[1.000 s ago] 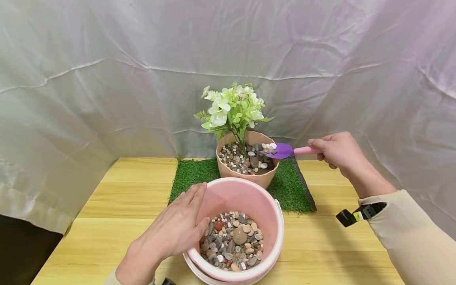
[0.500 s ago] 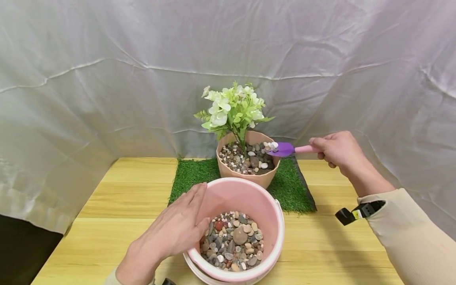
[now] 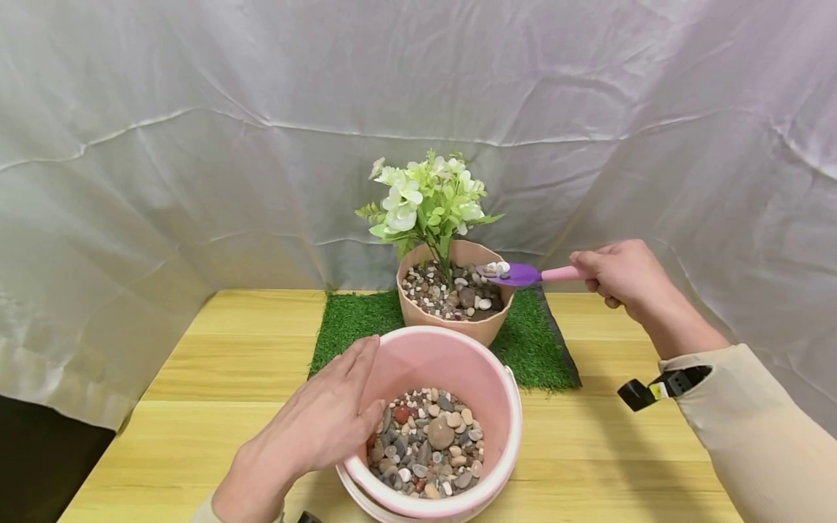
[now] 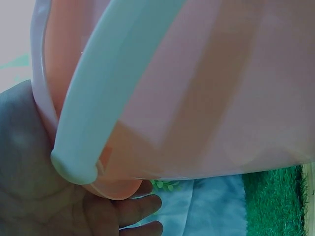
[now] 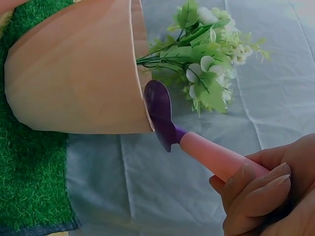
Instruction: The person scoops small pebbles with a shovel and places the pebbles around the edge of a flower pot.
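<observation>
Far right: right hand (image 3: 624, 274) grips pink-handled purple trowel (image 3: 521, 274) | near left: straight-fingered left hand (image 3: 323, 415) touches round pink plastic bucket (image 3: 438, 356)

A pale, creased cloth (image 3: 418, 80) hangs behind the yellowish table (image 3: 216, 370), on which lies a green mat (image 3: 532, 352) (it resembles grass).

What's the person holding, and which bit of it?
The right hand holds the trowel by its pink handle; the left hand rests on the bucket rim.
</observation>
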Motion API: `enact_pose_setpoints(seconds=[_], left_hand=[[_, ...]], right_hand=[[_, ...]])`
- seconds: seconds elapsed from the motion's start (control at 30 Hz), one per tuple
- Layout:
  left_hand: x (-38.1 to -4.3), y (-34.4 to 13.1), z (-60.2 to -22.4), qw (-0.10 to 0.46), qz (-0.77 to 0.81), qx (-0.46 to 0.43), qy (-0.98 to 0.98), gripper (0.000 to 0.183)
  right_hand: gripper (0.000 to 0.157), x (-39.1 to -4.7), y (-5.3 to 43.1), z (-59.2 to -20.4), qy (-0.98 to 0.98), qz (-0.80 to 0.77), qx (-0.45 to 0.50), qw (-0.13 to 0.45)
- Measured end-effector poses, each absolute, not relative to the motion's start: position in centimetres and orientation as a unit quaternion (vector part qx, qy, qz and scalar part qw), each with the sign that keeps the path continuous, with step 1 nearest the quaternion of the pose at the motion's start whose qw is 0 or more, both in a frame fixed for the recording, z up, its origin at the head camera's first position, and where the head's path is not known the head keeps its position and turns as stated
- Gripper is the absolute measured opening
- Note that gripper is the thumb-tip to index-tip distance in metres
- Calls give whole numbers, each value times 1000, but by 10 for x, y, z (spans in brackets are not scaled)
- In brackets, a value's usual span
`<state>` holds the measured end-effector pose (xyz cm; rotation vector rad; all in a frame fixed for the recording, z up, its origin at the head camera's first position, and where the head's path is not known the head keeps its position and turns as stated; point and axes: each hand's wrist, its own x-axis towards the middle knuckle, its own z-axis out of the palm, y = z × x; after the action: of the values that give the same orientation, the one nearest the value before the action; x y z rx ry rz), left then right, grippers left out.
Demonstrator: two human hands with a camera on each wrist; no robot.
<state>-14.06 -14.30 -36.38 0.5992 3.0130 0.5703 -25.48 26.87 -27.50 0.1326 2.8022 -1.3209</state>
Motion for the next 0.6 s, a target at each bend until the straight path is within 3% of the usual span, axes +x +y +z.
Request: enact_pose_setpoints(seconds=[0.27,0.6], left_hand=[[-140,-143,-364,15,187,188,964,88],[-141,-143,-364,18,185,185,965,88]], right_hand=[[43,-249,277,-280,905,-423,41,15],[44,-237,271,-268,953,-302,21,-26]])
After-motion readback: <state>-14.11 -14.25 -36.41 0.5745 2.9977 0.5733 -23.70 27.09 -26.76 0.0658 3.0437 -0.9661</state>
